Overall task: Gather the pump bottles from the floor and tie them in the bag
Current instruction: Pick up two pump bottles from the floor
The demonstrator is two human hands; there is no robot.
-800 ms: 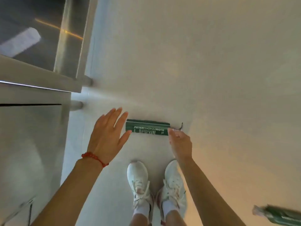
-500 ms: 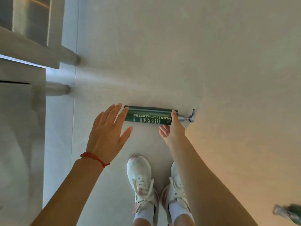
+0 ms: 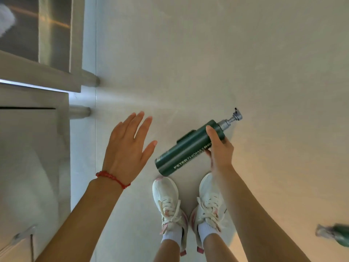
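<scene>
A dark green pump bottle [image 3: 186, 150] with white lettering and a grey pump head is lifted off the pale floor, tilted with the pump up and to the right. My right hand [image 3: 220, 148] is shut around its upper body near the neck. My left hand [image 3: 128, 146], with a red string bracelet at the wrist, hovers open to the left of the bottle, fingers spread and not touching it. A second green pump bottle [image 3: 338, 237] lies blurred at the right edge of the floor. No bag is in view.
My white sneakers [image 3: 188, 205] stand on the floor just below the held bottle. A grey metal cabinet [image 3: 32, 148] with round legs [image 3: 79, 112] fills the left side. The pale floor [image 3: 226, 53] stretches away ahead and to the right.
The green bottle lay flat on the floor with my right hand reaching its pump end. Now my right hand grips it and has raised it, tilted. My left hand stayed open beside it.
</scene>
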